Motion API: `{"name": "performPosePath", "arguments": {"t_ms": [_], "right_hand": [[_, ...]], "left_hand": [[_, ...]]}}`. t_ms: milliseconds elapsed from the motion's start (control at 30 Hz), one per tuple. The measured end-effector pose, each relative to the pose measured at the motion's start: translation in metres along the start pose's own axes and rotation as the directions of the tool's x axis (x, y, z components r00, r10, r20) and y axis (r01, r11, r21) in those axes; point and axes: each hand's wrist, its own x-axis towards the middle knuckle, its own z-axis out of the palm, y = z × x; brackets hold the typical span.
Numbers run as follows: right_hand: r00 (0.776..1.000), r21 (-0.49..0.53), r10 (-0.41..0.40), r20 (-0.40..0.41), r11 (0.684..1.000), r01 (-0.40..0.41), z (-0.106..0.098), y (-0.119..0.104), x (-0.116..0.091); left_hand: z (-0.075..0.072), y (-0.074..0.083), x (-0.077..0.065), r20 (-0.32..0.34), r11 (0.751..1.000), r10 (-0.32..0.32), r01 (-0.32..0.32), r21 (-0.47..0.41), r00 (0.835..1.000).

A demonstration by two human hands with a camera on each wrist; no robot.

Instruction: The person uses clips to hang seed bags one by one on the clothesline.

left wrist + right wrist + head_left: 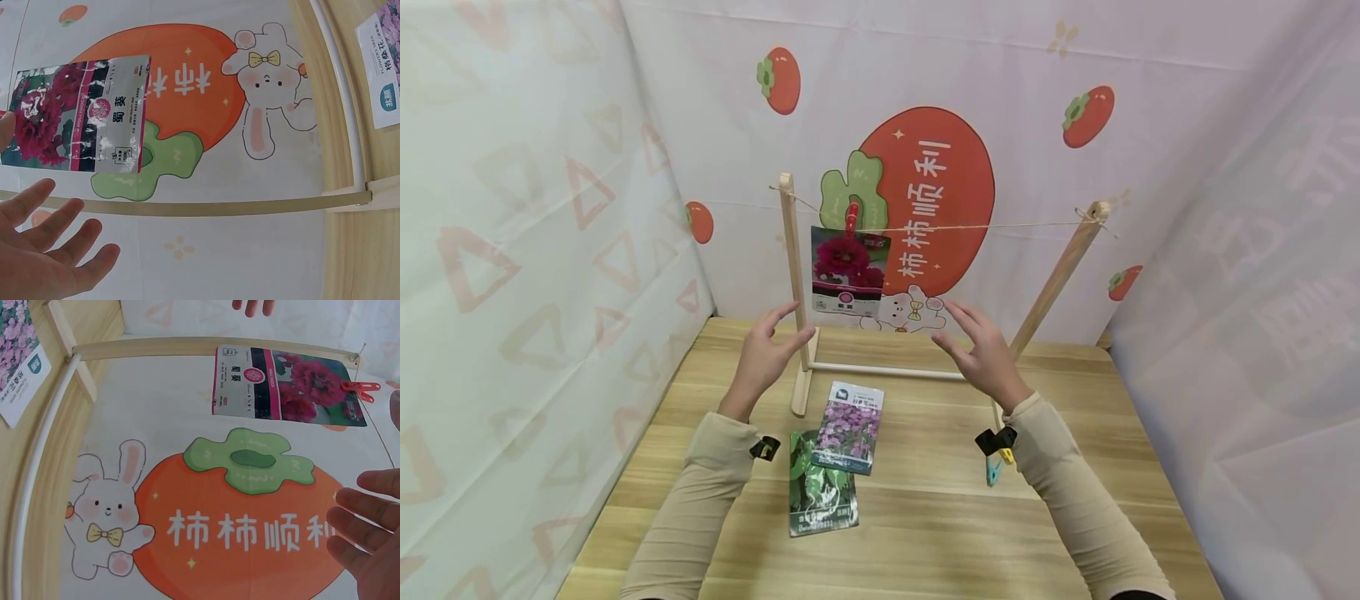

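Note:
A seed packet with dark pink flowers [847,271] hangs from a string [970,227], held by a red clothespin [852,218]. My left hand [765,354] is raised beside the left post, fingers apart and holding nothing; in the left wrist view its fingers [59,231] spread just below the packet. To the right of the packet, my right hand [987,354] is likewise raised with relaxed, bare fingers. On the table below, a seed packet with purple flowers [850,425] overlaps a green seed packet [822,492].
The string runs between two wooden posts [794,258], joined low down by a white rod [887,372]. Beneath my right wrist lie a blue clothespin [992,472] and a yellow clothespin [1006,456]. A printed cloth [1030,50] stands behind the wooden table [940,533].

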Motion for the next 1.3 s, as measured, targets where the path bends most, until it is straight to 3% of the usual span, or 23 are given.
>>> {"name": "performPosePath", "arguments": {"t_ms": [433, 967, 1300], "right_hand": [[0.995, -0.052, 0.097, 0.036, 0.994, -0.095, 0.006, 0.008, -0.023], [0.984, -0.029, 0.176, 0.035, 0.984, -0.175, 0.010, 0.020, -0.045], [0.970, -0.042, 0.239, 0.049, 0.971, -0.237, 0.012, 0.027, -0.060]], "left_hand": [[0.007, -0.014, -0.007, 0.012, 0.999, -0.022, 0.021, 0.039, 1.000], [0.013, -0.030, -0.016, 0.022, 0.999, -0.029, 0.028, 0.040, 0.999], [0.015, -0.040, -0.022, 0.034, 0.997, -0.071, 0.070, 0.040, 0.997]]}}
